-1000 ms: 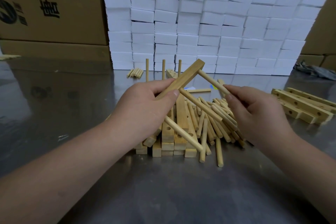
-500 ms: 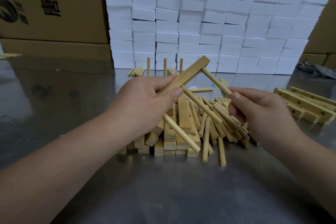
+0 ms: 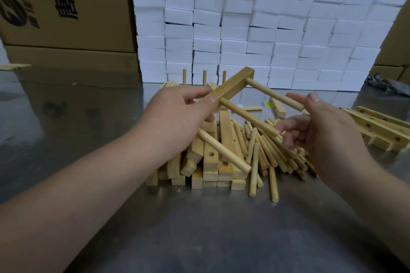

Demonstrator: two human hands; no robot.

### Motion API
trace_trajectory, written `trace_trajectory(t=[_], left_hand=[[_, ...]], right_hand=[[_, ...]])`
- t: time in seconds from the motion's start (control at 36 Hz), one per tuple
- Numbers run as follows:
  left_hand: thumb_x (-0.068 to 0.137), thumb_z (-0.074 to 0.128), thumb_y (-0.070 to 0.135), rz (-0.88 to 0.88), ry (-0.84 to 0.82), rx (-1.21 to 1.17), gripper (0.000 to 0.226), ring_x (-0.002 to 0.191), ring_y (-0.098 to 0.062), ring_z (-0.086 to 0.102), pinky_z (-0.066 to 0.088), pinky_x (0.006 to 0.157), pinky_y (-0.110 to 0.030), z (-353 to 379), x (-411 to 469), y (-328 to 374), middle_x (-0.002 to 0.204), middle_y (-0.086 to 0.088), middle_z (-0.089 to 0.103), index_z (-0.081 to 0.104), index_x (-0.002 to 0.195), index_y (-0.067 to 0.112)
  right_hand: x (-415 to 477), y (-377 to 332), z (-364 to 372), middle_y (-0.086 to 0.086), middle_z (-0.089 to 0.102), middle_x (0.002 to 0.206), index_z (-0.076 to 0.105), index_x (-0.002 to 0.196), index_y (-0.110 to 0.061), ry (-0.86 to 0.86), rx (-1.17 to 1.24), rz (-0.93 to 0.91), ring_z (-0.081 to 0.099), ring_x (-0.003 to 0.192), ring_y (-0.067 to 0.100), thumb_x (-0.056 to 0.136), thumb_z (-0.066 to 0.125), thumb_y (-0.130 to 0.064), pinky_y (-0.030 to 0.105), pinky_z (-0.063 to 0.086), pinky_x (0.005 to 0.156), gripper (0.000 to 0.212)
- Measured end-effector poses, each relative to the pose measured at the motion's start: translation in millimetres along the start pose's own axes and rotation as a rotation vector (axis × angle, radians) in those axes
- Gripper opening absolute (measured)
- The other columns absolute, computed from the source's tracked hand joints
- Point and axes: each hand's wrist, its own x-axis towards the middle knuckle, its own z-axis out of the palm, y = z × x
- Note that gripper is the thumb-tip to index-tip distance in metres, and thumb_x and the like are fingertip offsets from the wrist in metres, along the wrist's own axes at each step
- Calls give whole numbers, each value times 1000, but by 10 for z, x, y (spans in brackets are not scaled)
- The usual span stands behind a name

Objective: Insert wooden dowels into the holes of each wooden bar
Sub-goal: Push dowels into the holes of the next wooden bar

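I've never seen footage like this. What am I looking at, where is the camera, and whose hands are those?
There is no machine here: a person works with two bare hands. The single picture comes from a wide-angle camera worn on their head, looking forward and down.

The left hand grips a pale square wooden bar with three round wooden dowels stuck in its holes. The right hand hovers open by the tip of the topmost dowel, holding nothing.

On the shiny grey metal table lie a heap of drilled wooden bars, loose dowels and more bars at the right. Behind stand stacked white foam blocks and brown cardboard boxes.
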Motion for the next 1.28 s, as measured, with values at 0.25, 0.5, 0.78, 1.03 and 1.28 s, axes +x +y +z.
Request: trace_trajectory(t=[0.25,0.5,0.78,1.03,1.28], left_hand=[[88,54,22,-326,-248,-436,29,38,-10,39,29,39,-15,-165,79,80,70,-7,62,71,66,15],[69,52,17,-642,-534,-690,24,29,-10,39,28,29,-11,-202,88,88,66,-13,61,47,90,7],[97,39,40,-509,-209,-719,43,44,-15,58,44,37,-17,-167,156,28,59,-9,64,58,91,3],[86,64,14,-143,-66,-38,27,77,-3,69,53,65,-18,-104,104,-21,90,6,71,62,112,22],[80,69,37,-1,-40,299,19,76,-5,60,39,57,-18,-245,131,-34,75,20,60,68,98,40]], right_hand=[[-20,-11,-3,-3,70,86,55,108,-32,50,-241,-137,61,68,6,88,52,-16,19,52,63,26],[-101,-11,58,-12,69,83,66,88,-38,-195,-267,-210,59,79,8,64,66,-32,12,48,72,25],[-79,8,41,-14,57,53,62,71,-22,-102,-197,-109,50,51,-7,79,58,-30,8,41,51,12],[-87,13,47,-17,58,53,64,75,-22,-18,-239,-67,51,49,-8,88,55,-21,5,41,49,16],[-95,42,33,-8,55,62,66,75,-31,18,-390,-51,46,54,3,85,57,-35,24,41,59,14]])
